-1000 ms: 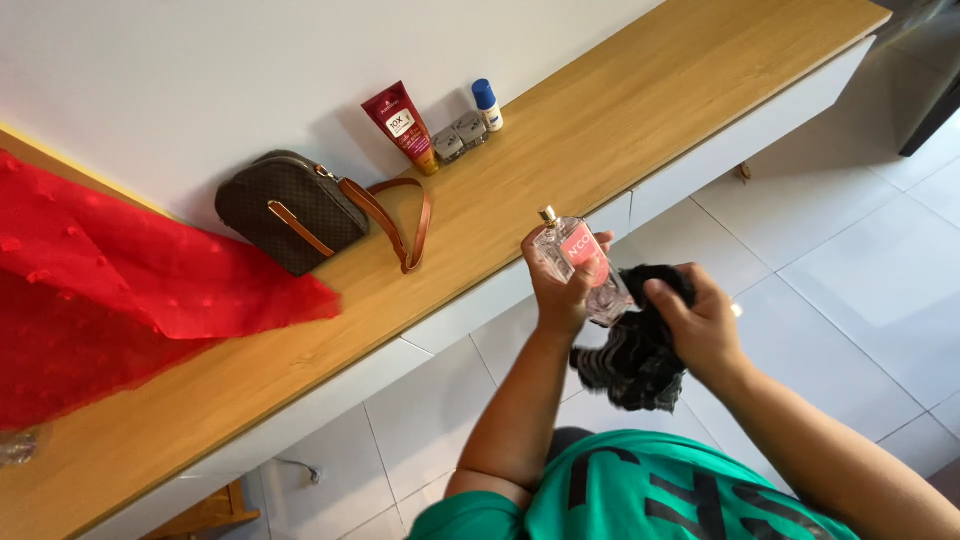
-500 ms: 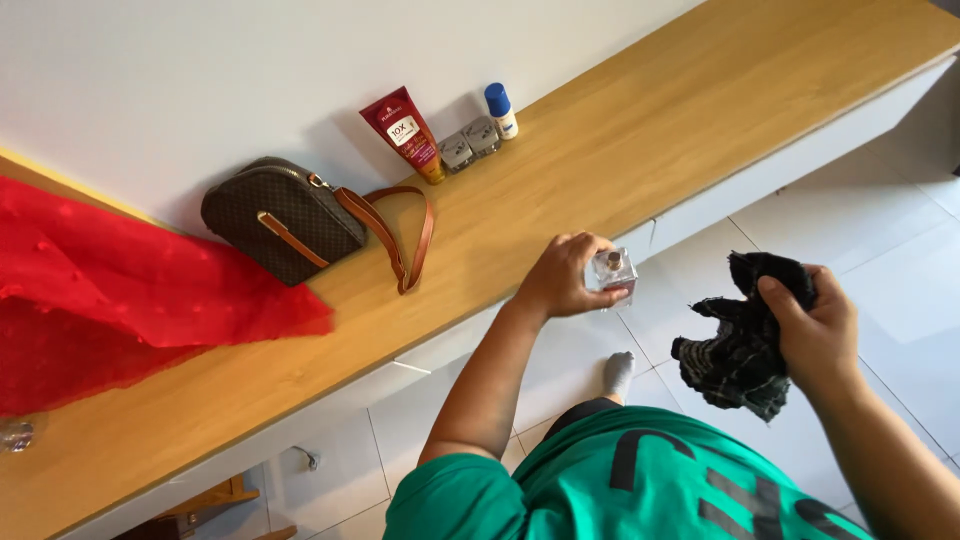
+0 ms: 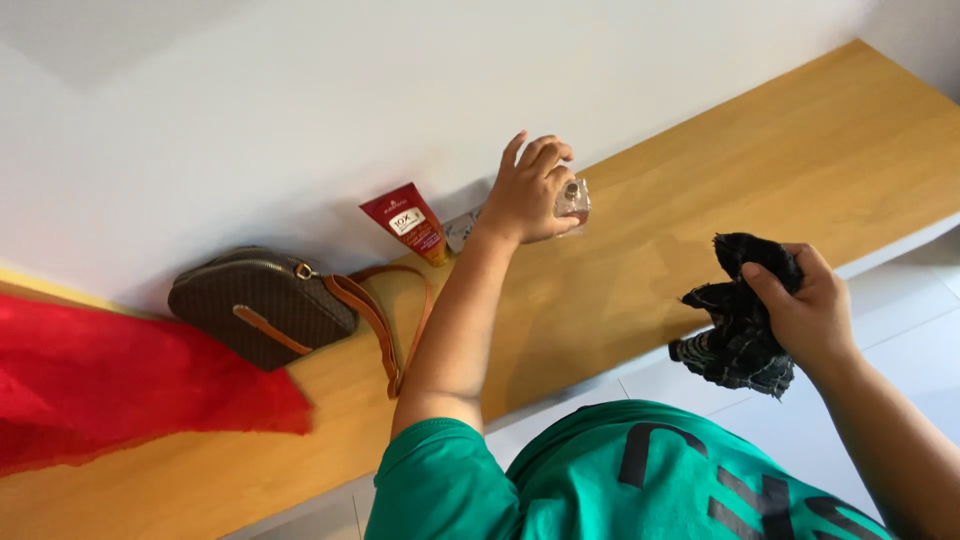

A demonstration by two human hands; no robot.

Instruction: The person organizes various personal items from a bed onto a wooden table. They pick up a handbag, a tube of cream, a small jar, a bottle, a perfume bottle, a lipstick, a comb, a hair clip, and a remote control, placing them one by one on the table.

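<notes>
My left hand [image 3: 528,190] reaches out over the wooden shelf [image 3: 700,210] and grips a small clear glass bottle [image 3: 573,203] with a metal top, held near the white wall. My right hand [image 3: 805,305] is closed around a crumpled black cloth [image 3: 738,318], held in the air at the shelf's front edge. A red tube [image 3: 407,222] leans against the wall just left of my left wrist, with a small clear item [image 3: 460,230] beside it.
A brown pouch bag [image 3: 255,300] with a tan strap [image 3: 385,320] lies on the shelf at the left. A red fabric [image 3: 120,385] covers the shelf's far left. White floor tiles [image 3: 900,300] show below the shelf.
My left hand has carried the glass bottle from in front of my body up across the shelf to the wall. My right hand with the black cloth stays low at the right.
</notes>
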